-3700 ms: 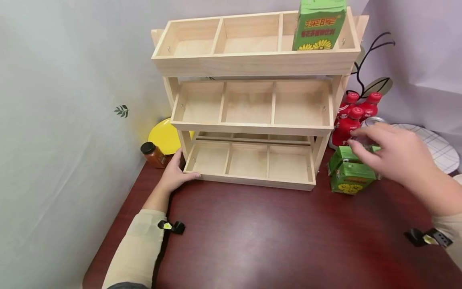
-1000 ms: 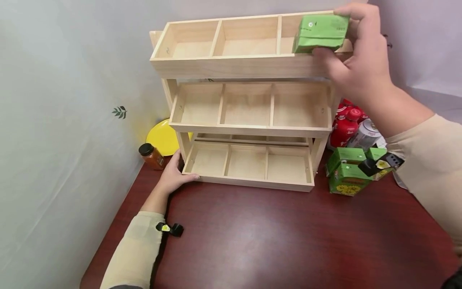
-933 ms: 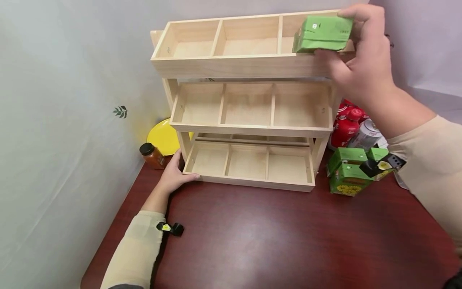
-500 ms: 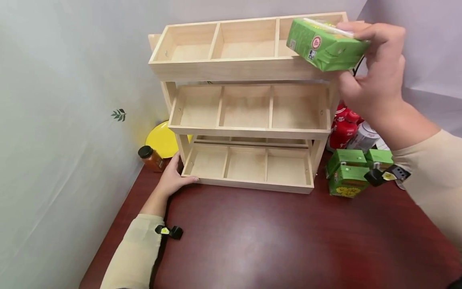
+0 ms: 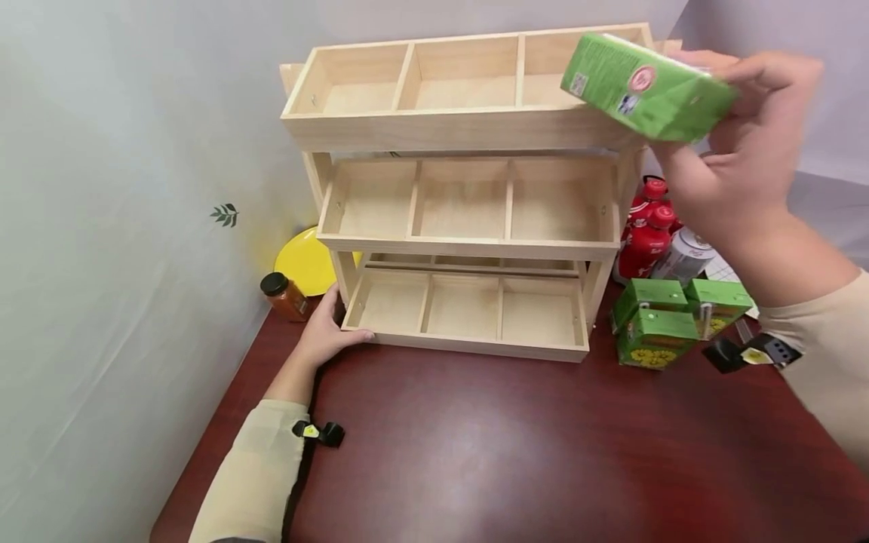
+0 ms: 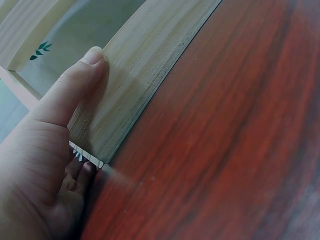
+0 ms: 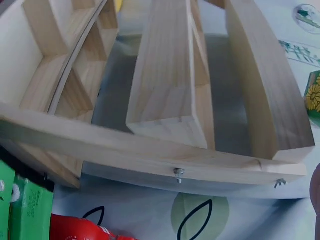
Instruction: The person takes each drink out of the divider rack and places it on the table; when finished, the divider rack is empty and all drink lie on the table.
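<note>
A three-tier wooden rack (image 5: 434, 132) stands on the dark red table, each tier split into three compartments. My left hand (image 5: 324, 333) grips its lower left corner; in the left wrist view the thumb (image 6: 82, 75) lies on the front board and the other fingers are behind the end. Up by the top tier's right compartment, my right hand (image 5: 756, 143) holds a green drink carton (image 5: 638, 87), tilted, its thumb below and fingers above. The carton overlaps the top tier's front edge in the head view. The right wrist view catches only the carton's flowered side (image 7: 313, 97) at its edge.
Several green cartons (image 5: 657, 339) stand right of the rack, with red bottles (image 5: 645, 245) and a silver can (image 5: 684, 256) behind them. At the left are an orange-brown jar with a black lid (image 5: 285, 298) and a yellow plate (image 5: 305, 260).
The carton stood in the top right compartment; my right hand came up from beside the table cartons, gripped it, tipped it and drew it out rightward. My left hand stayed on the rack's corner.
</note>
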`<state>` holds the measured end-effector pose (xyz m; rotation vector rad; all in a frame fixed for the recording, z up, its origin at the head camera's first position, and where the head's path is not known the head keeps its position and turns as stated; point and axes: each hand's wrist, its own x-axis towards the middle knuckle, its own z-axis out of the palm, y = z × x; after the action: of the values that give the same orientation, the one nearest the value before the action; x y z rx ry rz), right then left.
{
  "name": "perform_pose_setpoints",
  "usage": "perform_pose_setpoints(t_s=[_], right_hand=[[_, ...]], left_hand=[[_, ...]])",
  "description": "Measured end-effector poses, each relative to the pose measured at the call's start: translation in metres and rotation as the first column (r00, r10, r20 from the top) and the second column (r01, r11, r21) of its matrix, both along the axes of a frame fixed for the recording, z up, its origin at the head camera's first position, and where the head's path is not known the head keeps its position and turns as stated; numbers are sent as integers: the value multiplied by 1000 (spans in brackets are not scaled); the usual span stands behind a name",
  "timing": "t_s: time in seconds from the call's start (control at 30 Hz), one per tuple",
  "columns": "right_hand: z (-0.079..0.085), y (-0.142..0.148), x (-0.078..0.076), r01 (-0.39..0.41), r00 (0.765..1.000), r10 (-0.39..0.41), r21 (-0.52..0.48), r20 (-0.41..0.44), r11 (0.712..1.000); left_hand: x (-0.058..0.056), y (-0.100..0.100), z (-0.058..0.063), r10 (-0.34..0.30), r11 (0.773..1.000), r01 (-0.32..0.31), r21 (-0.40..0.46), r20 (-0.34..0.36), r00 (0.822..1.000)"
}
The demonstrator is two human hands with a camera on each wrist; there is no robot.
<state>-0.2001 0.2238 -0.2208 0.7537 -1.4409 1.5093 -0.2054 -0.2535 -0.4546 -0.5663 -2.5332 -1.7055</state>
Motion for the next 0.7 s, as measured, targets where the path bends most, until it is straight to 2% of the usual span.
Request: perform_pose_setpoints(t_s=[0.07,0.17,0.7], right_hand=[[1,3,0,-76,997,77,-79,17,994],[1,9,1,-121,991,129,-143,46,982],[-3,29,27,-66,984,86,-125,158,990]], left_hand=[[-1,1,-1,-1,1000,1,0,0,1000],[-4,3,-3,-4,1000,4,1,0,1000],[-8,3,-5,-13,1000,13,-1,-13,1000]])
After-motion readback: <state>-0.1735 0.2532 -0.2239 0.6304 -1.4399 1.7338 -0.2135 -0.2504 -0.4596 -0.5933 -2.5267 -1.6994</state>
